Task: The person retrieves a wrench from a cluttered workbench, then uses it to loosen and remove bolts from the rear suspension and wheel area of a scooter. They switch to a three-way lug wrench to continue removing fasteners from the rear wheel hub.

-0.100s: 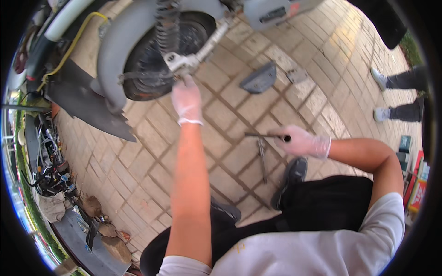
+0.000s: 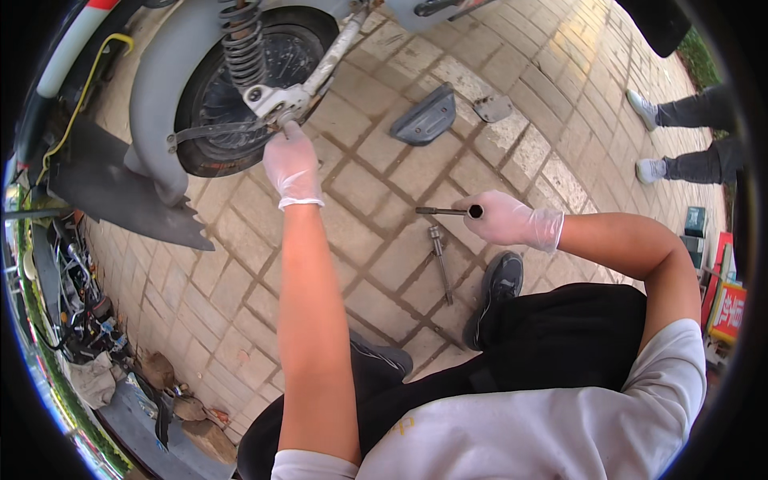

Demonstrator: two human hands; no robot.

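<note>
My left hand (image 2: 293,164), in a thin white glove, reaches up to the axle bracket (image 2: 276,102) of a scooter's rear wheel (image 2: 232,88), fingers closed on the hardware there. My right hand (image 2: 506,220), also gloved, is shut on a dark-handled tool (image 2: 445,211) whose metal shaft points left, held above the paving. A long metal wrench (image 2: 441,262) lies on the bricks just below that hand. A coil spring shock (image 2: 240,44) rises above the bracket.
A grey plastic cover (image 2: 426,118) and a small metal plate (image 2: 493,108) lie on the brick paving beyond the wheel. Another person's legs and shoes (image 2: 664,136) stand at right. Tangled wiring and scraps (image 2: 76,316) sit at left. My shoe (image 2: 498,290) rests by the wrench.
</note>
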